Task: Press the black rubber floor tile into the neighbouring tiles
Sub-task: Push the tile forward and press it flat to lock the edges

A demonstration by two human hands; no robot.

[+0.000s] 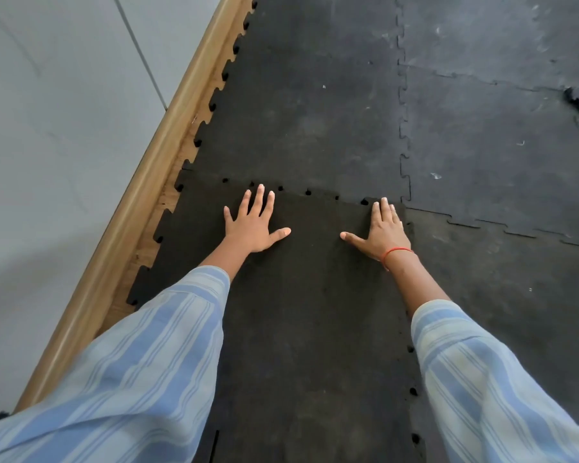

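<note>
Hands first, taken from the wall side across. Grey wall panels (64,128) run along the 9 o'clock side, with one light wooden skirting strip (154,168) slanting from 7 up to 12 o'clock. Beside it lies the black rubber floor tile with jigsaw-toothed edges (315,312), under both arms and filling the middle of the floor from 6 o'clock up to the centre. Its long run, as seen from here, goes from 6 toward 12 o'clock.

One left hand (253,225) lies palm down on that tile, fingers spread and holding nothing, fingertips just short of the far seam (295,192). One right hand (383,230) lies flat too, fingers close together and thumb out, empty, with a thin red thread (396,251) at the wrist. It sits at the tile's far right corner, so it is the nearer hand to the side seam (411,369) running down at 4 o'clock.

That far seam matters most. It lies at 12 o'clock from both palms, and about six small dark gaps show along it, so I judge the teeth only partly seated. The side seam shows about three gaps. Pressing should go straight down and slightly forward.

Neighbours I can count: one darker tile ahead (298,111) at 12 o'clock and about three scuffed, greyer tiles (498,145) from 1 to 4 o'clock. Two striped pale blue sleeves (147,362) cover the forearms.
</note>
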